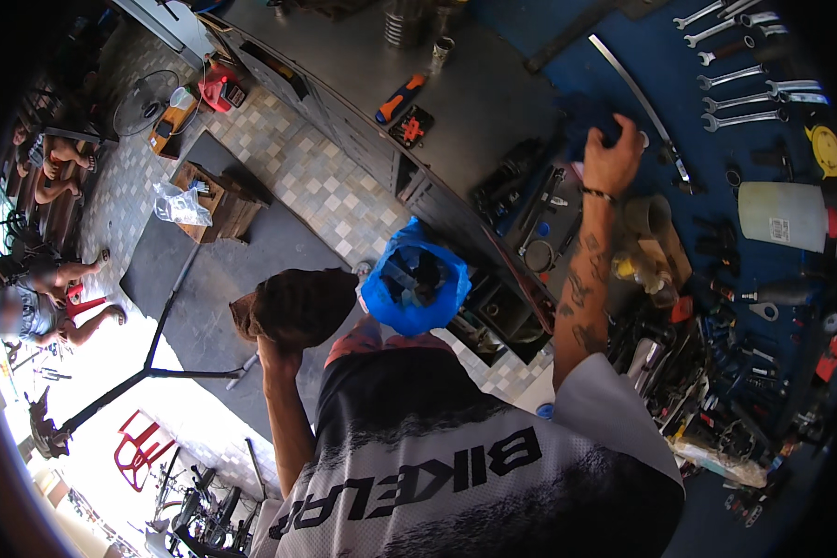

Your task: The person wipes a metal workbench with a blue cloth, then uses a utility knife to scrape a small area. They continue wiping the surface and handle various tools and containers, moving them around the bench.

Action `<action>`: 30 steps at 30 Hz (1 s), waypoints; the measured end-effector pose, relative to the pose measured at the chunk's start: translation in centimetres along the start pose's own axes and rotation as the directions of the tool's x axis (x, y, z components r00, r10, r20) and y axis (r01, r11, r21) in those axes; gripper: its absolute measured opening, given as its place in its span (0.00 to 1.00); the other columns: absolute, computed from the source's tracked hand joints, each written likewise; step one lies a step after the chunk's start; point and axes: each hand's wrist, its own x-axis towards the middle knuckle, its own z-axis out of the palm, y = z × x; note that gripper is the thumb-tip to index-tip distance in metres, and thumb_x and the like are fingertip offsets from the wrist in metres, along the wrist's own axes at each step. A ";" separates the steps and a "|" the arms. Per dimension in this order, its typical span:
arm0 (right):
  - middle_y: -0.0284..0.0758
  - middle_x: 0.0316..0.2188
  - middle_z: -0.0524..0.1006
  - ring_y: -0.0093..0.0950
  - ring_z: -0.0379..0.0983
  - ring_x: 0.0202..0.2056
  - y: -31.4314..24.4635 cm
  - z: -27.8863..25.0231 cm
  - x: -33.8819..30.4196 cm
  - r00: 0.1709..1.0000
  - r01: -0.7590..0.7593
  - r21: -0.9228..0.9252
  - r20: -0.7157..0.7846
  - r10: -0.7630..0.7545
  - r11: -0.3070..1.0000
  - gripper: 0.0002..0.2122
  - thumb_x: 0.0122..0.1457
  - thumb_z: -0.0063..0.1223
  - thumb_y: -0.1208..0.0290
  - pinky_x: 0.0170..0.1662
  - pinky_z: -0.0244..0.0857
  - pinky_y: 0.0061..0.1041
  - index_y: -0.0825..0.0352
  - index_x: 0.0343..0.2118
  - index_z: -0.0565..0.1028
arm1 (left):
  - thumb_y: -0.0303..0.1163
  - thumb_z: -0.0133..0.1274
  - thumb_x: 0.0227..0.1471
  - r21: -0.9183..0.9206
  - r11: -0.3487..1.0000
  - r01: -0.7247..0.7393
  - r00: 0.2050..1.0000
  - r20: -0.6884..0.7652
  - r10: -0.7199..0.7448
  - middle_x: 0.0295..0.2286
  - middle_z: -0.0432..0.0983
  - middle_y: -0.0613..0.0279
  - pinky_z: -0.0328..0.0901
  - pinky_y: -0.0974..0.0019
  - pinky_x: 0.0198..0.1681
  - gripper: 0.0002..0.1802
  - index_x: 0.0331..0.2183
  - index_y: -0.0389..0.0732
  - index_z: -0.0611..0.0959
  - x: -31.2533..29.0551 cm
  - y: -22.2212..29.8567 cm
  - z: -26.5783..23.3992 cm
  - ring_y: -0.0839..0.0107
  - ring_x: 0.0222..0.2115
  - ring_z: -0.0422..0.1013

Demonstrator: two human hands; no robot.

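My left hand is closed from below on a bunched dark brown cloth, which hides most of the fingers. To the right of it, a bright blue plastic bag stands open at the top in front of my body, with dark parts inside. My right hand is stretched out over the workbench. Its fingers curl round a dark blue cloth, blurred and partly hidden by the hand. Beside that hand lies a long, thin metal bar.
An orange-and-blue-handled tool lies on the bench. Spanners hang on the blue tool board, near a whitish jug. Left, a wooden box stands on a dark mat beside a metal stand. Other people sit farther off.
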 end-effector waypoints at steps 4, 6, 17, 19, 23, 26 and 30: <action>0.42 0.47 0.78 0.46 0.74 0.53 -2.1 -1.6 -2.0 0.910 0.057 -0.184 0.413 0.025 0.981 0.19 0.51 0.69 0.66 0.53 0.72 0.45 0.59 0.47 0.79 | 0.48 0.51 0.69 0.067 0.998 0.013 1.000 -0.009 -0.013 0.61 0.73 0.59 0.65 0.54 0.66 0.29 0.63 0.42 0.72 0.8 -0.3 0.6 0.61 0.61 0.70; 0.41 0.46 0.79 0.44 0.75 0.52 -4.7 1.0 -4.7 0.841 0.126 0.014 0.529 -0.114 0.992 0.18 0.52 0.71 0.65 0.52 0.72 0.42 0.59 0.46 0.80 | 0.48 0.51 0.69 0.066 0.998 0.018 1.000 -0.008 -0.018 0.60 0.73 0.58 0.65 0.54 0.66 0.29 0.63 0.42 0.73 1.2 -0.5 1.0 0.61 0.60 0.70; 0.36 0.43 0.80 0.42 0.78 0.47 -12.5 12.8 -12.8 0.524 0.024 0.415 0.770 -0.365 0.910 0.10 0.58 0.62 0.76 0.49 0.75 0.41 0.61 0.43 0.80 | 0.50 0.47 0.71 0.031 0.999 -0.042 0.999 0.024 0.041 0.62 0.71 0.59 0.62 0.53 0.69 0.30 0.64 0.41 0.72 -1.0 0.2 -0.2 0.60 0.62 0.68; 0.36 0.42 0.80 0.40 0.79 0.44 -12.1 13.0 -12.7 0.490 0.015 0.487 0.758 -0.431 0.873 0.12 0.57 0.60 0.80 0.47 0.75 0.39 0.61 0.44 0.79 | 0.50 0.47 0.71 0.011 0.999 -0.048 0.999 -0.009 0.049 0.63 0.71 0.59 0.61 0.52 0.69 0.30 0.64 0.42 0.71 -1.6 0.1 -0.8 0.60 0.62 0.68; 0.35 0.41 0.76 0.36 0.79 0.39 -11.2 12.3 -12.5 0.362 0.068 0.526 0.779 -0.512 0.848 0.14 0.55 0.57 0.84 0.45 0.75 0.36 0.61 0.44 0.78 | 0.50 0.48 0.71 0.018 0.997 -0.078 0.997 -0.021 0.079 0.63 0.70 0.58 0.62 0.52 0.69 0.30 0.65 0.42 0.71 -2.0 -0.3 -1.3 0.60 0.63 0.68; 0.37 0.44 0.75 0.40 0.79 0.44 -10.8 11.9 -12.2 0.254 0.063 0.493 0.833 -0.492 0.867 0.15 0.55 0.59 0.82 0.49 0.75 0.38 0.61 0.45 0.77 | 0.51 0.49 0.70 0.022 0.997 -0.070 0.998 -0.001 0.070 0.62 0.71 0.60 0.62 0.53 0.68 0.30 0.64 0.43 0.71 -1.8 -0.5 -1.1 0.61 0.62 0.68; 0.37 0.43 0.75 0.41 0.79 0.43 -10.8 12.3 -11.8 0.246 0.097 0.564 0.785 -0.569 0.820 0.13 0.56 0.60 0.81 0.47 0.75 0.40 0.62 0.44 0.77 | 0.51 0.50 0.70 0.005 0.998 -0.060 0.998 -0.007 0.060 0.61 0.71 0.61 0.63 0.54 0.67 0.30 0.64 0.44 0.71 -1.5 -0.6 -0.7 0.62 0.61 0.68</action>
